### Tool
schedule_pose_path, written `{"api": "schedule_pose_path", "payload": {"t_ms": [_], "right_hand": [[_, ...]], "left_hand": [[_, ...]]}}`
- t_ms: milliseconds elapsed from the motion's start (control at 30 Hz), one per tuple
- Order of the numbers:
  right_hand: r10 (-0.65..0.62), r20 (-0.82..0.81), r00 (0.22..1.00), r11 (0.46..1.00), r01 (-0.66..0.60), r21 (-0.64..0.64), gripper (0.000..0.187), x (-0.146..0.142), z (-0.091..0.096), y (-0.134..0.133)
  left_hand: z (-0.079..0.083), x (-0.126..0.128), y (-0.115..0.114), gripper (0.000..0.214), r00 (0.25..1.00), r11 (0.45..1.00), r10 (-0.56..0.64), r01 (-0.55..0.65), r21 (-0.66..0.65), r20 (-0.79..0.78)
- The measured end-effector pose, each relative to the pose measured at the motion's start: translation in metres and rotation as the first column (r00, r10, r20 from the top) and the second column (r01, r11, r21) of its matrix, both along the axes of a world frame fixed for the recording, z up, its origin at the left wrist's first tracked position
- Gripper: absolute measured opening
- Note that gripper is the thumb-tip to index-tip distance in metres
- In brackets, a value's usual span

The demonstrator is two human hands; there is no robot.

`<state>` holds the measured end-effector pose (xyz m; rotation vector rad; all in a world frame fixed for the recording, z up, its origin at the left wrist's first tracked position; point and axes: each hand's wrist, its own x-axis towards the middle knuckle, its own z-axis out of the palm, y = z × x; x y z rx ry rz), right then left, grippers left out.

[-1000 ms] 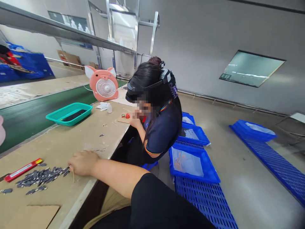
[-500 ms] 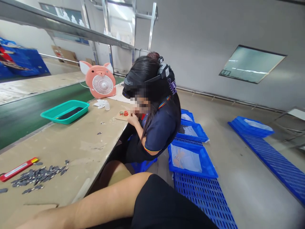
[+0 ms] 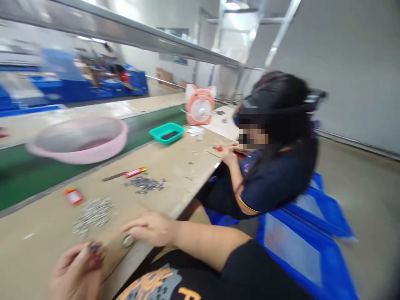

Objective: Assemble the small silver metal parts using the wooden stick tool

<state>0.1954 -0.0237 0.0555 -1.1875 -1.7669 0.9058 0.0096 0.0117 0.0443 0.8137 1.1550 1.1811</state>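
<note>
A worker's left hand (image 3: 76,271) pinches a small dark-grey piece (image 3: 93,248) between thumb and fingertips at the near side of a long tan workbench (image 3: 184,171), the grip closed though softened by motion blur. The right hand (image 3: 150,228), reaching out from a black sleeve (image 3: 246,266), lies on the bench with its fingers partly extended and lightly curved, a small round grey disc (image 3: 127,241) just beside the fingertips; the blur makes it impossible to tell whether that hand holds anything thin. Farther along the bench lie a loose heap of small silver-grey parts (image 3: 92,216), a smaller heap of dark-grey parts (image 3: 145,185), a red-and-white packet (image 3: 74,196) and a slim red-and-yellow case (image 3: 135,172). At right, a seated co-worker (image 3: 278,166) in a navy shirt, with a camera band on the head, works with both hands near small red pieces (image 3: 219,148) on the bench. A blurred pink plastic basin (image 3: 81,139) shows over a green conveyor belt (image 3: 93,179), and a teal plastic tray (image 3: 165,133) and a pink pig-shaped fan (image 3: 200,104) stand beyond. Blue plastic crates (image 3: 300,246) sit on the floor.
</note>
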Motion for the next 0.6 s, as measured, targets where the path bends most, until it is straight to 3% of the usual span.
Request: {"api": "schedule_pose_path", "payload": {"t_ms": [67,167,333,600], "right_hand": [[-0.040,0.019,0.999,0.992,0.037,0.124,0.026,0.011,-0.006,0.000],[-0.048,0.056,0.997,0.989,0.040,0.143,0.022,0.017,-0.015,0.006],[-0.049,0.206,0.977,0.997,0.036,0.065,0.011,0.006,-0.021,0.005],[0.056,0.290,0.955,0.988,-0.094,0.119,0.015,0.004,-0.032,0.011]], "left_hand": [[-0.005,-0.008,0.005,0.029,0.979,1.000,0.004,-0.008,0.021,0.202],[-0.013,-0.010,0.013,0.023,0.953,0.995,0.001,-0.031,0.095,0.303],[-0.019,-0.007,0.012,0.014,0.932,0.998,0.024,-0.045,0.047,0.362],[-0.023,-0.004,0.010,0.006,0.934,1.000,-0.011,0.006,0.017,0.356]]}}
